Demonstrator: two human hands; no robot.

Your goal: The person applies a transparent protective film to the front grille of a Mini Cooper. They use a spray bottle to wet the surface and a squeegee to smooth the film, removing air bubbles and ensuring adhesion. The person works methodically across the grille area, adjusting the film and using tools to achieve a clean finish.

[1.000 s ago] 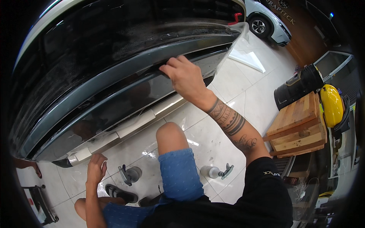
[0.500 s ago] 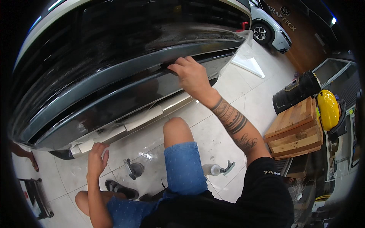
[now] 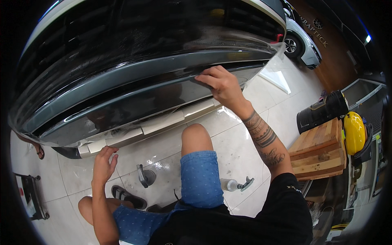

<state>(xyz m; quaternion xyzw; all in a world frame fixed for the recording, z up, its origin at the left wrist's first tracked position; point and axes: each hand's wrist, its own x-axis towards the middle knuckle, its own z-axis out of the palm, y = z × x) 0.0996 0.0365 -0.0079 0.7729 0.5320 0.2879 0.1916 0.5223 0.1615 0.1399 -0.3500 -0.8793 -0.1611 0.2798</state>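
You crouch before the rear or front end of a car, which end you cannot tell from here, and its dark bumper [image 3: 134, 72] curves across the upper half of your view. Clear film [image 3: 278, 52] shows at the bumper's right-hand corner, loose and wrinkled past the edge, and more of it seems to trail along the bottom, above the pale lower strip [image 3: 163, 125].

Your right hand [image 3: 222, 85] is at the upper edge of the glossy lower panel [image 3: 134, 107], right of its middle. Its fingers are drawn narrow and bunched, tips to the panel; whether they pinch film or a small tool, you cannot tell, since the hand hides it. Your left hand [image 3: 103, 165] holds nothing that shows: its fingers are loosely bent, thumb apart, close to the strip's left part, and contact there is unclear.

The step in hand looks like pressing or tucking film along that edge. The next move probably calls for even pressure along the curve toward the loose corner, without dragging or creasing the film; your left hand seems free to steady the lower margin. If wetting is needed, one spray bottle [image 3: 146, 178] stands on the tiled floor [image 3: 239, 136] left of your raised knee, and another bottle [image 3: 232, 185] lies to its right.
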